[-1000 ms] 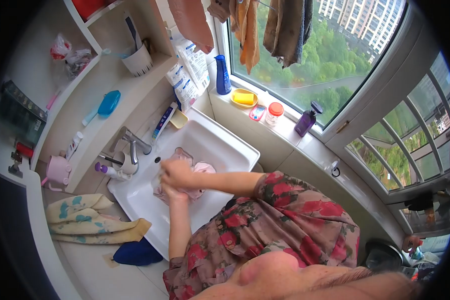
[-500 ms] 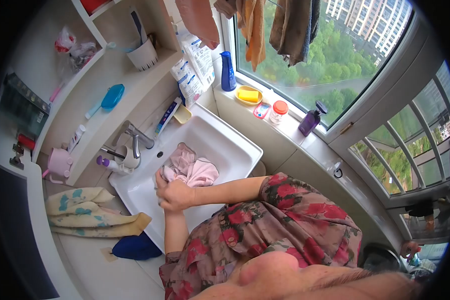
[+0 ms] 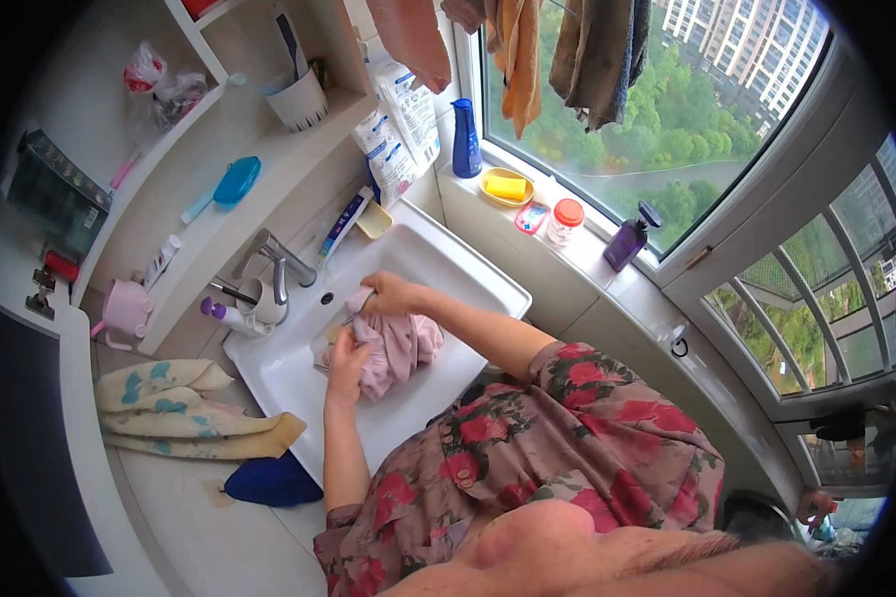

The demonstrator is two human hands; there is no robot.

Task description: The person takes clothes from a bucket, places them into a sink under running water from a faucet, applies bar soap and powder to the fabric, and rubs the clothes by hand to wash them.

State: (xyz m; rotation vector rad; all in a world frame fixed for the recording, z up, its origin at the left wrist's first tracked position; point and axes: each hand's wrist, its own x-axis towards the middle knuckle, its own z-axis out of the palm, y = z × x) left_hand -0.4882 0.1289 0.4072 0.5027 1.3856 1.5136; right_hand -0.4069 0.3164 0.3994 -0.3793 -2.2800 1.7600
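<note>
A wet-looking pink cloth (image 3: 400, 350) hangs bunched between my hands, inside the white sink (image 3: 488, 289). My right hand (image 3: 392, 295) is closed on its upper edge, close to the drain hole. Lower and to the left, my left hand (image 3: 346, 364) grips the cloth's near side, with its fingers partly hidden by the folds. A small pale patch shows beside the left fingers, and I cannot make out what it is. The chrome faucet (image 3: 287, 261) stands at the sink's back edge, apart from both hands.
A mug (image 3: 259, 303) and a purple-capped bottle (image 3: 227, 314) stand by the faucet. A toothpaste tube (image 3: 344, 223) and soap dish (image 3: 374, 221) sit at the back corner. A patterned towel (image 3: 184, 410) lies left. The windowsill holds yellow soap (image 3: 506, 187), a red-lidded jar (image 3: 565, 221) and bottles.
My hands, close together over the cloth before, have moved apart. The right hand has gone up toward the faucet side, lifting and spreading the cloth. The view has shifted slightly.
</note>
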